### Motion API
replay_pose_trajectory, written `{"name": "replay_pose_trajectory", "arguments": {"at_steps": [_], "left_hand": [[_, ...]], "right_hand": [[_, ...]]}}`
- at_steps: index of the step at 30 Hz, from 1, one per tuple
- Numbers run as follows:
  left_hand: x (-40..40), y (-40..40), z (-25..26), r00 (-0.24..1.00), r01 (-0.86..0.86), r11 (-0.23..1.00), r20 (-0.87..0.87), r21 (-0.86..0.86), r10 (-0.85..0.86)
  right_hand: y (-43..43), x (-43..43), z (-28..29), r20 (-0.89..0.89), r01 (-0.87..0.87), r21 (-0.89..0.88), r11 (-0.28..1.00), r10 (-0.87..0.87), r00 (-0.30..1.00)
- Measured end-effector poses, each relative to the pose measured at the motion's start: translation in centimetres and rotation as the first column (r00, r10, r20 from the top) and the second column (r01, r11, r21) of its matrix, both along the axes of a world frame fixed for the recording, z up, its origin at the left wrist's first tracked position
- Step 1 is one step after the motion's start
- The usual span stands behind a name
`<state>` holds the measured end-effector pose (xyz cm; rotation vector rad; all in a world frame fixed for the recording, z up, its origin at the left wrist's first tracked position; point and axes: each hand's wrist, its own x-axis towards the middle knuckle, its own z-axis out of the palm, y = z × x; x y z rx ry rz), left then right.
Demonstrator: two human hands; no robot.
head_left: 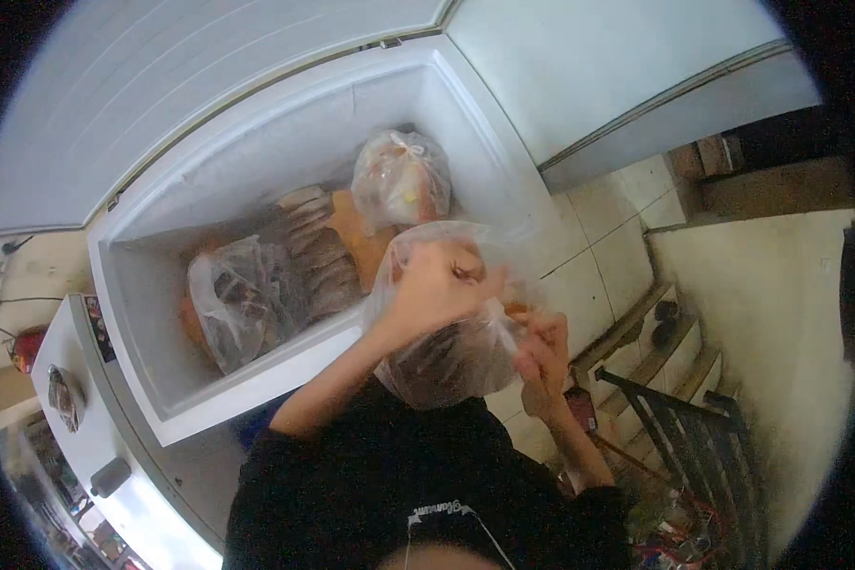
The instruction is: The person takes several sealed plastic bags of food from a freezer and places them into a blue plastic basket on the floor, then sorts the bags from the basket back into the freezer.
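A clear plastic bag (442, 363) with dark, unclear contents hangs in front of my chest, by the near rim of a chest freezer (271, 370). My left hand (438, 281) reaches across the bag's upper part, its fingers bent at the plastic and blurred. From my right hand (541, 353), which pinches the gathered plastic at the bag's right side, a white twisted strip (502, 324) stretches towards the left fingers. Inside the open freezer a tied clear bag (402, 174) sits at the right end. Another clear bag (235, 299) lies at the left, beside stacked brownish packs (317, 249).
The freezer lid (221, 78) stands raised behind. At left is a white surface (139, 509) with a dark grey object (110, 477) and a small packet (64, 399). Tiled floor (577, 249), steps (648, 356) and a black metal railing (655, 402) are at right.
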<state>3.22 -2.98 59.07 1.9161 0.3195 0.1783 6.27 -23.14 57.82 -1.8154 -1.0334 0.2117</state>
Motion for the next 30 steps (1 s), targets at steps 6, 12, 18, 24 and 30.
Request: {"name": "replay_pose_trajectory", "arguments": {"at_steps": [6,12,18,24,30], "left_hand": [[2.4,4.2,-9.1,0.93,-0.336,0.849,0.288,0.408,0.229],[2.6,5.3,-8.8,0.963,-0.264,0.896,0.156,0.356,0.221],[4.2,0.3,5.2,0.626,-0.559,0.682,0.779,0.472,-0.026],[10.9,3.1,-2.1,0.85,-0.416,0.738,0.516,0.532,0.107],[9.4,3.5,-5.2,0.954,-0.265,0.875,0.242,0.405,0.177]], "right_hand": [[-7.1,-2.2,1.2,0.13,-0.094,-0.468,0.879,0.174,0.976],[-5.7,-1.9,2.2,0.039,-0.187,-0.265,0.946,0.204,0.978],[-1.0,-0.1,10.4,-0.391,-0.396,-0.221,0.891,0.29,0.873],[-0.6,-3.2,11.3,-0.107,-0.368,-0.289,0.884,0.352,0.93],[-0.7,-5.8,10.1,-0.107,-0.526,-0.3,0.796,0.52,0.848]]}}
